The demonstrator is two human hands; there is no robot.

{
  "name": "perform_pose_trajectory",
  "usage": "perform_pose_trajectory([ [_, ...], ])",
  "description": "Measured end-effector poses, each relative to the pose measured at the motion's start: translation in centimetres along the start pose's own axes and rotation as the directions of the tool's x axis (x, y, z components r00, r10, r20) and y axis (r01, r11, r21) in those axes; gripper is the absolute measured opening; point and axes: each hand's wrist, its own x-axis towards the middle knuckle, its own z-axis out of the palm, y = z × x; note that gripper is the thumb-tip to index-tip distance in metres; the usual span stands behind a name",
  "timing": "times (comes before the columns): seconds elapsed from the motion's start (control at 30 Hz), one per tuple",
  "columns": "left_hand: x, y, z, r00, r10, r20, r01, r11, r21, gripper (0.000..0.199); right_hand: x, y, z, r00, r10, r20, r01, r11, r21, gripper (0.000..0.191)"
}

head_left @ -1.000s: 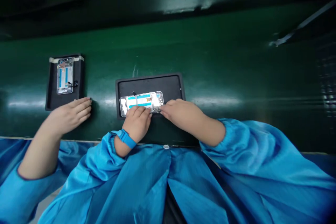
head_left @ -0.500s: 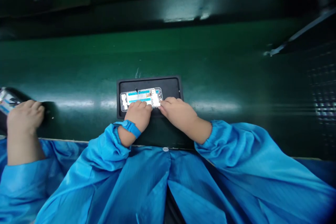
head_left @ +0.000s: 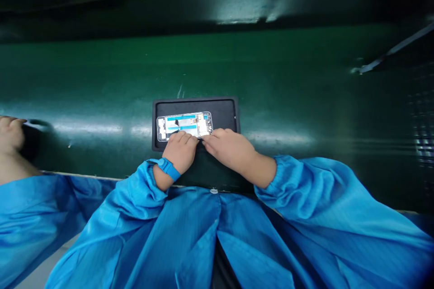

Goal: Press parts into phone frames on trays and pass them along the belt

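While the opened phone [head_left: 186, 123] is lying face-up in its workings, it is sitting flat inside the black tray [head_left: 224, 110], towards the left end and close to the near wall. Two blue strips [head_left: 183, 117] are running lengthwise along it, and a dark loose cable [head_left: 176, 123] is standing across them.

Judging by its look, you are dealing with a light, stiff, thin piece whose smooth rim is probably offering little grip. The parts within are likely fragile, the cable most of all, so you are safest taking hold by the two long edges, keeping pressure off the middle.

Your left hand [head_left: 181, 151] is resting over the near long edge, fingers bent and close together; whether they are gripping or merely steadying, you are not showing. Your right hand [head_left: 230, 149] is bringing its gathered fingertips to the same edge, near the right end; whether they are pinching anything small cannot be told.

A blue wristband [head_left: 168, 168] is circling your left wrist. Beneath the tray the green table [head_left: 288, 99] is reflecting light, and at far left a co-worker's hand [head_left: 10, 135] is showing, well apart from yours.
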Motion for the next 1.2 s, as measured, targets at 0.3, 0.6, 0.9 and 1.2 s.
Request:
perform_pose_trajectory([
  [0.3, -0.7, -0.2, 0.3, 0.967, 0.018, -0.254, -0.029, 0.999, -0.042, 0.015, 1.5, -0.4, -0.9, 0.917, 0.259, 0.305, -0.4, 0.581, 0.709, 0.024],
  [0.6, 0.5, 0.6, 0.7, 0.984, -0.027, -0.174, 0.036, 0.998, 0.049, 0.014, 1.9, 1.2, 0.7, 0.756, 0.583, 0.296, -0.261, -0.146, 0.954, 0.028],
  [0.9, 0.8, 0.9, 0.6, 0.996, -0.065, -0.053, 0.067, 0.998, 0.018, 0.015, 1.7, 0.6, 4.0, 0.524, 0.701, -0.484, 0.19, 0.458, 0.868, 0.028],
  [1.2, 1.1, 1.0, 0.1, 0.993, -0.1, 0.066, 0.098, 0.994, 0.038, 0.018, 1.4, 0.5, 5.1, 0.502, 0.412, -0.761, 0.298, 0.744, 0.598, 0.017],
])
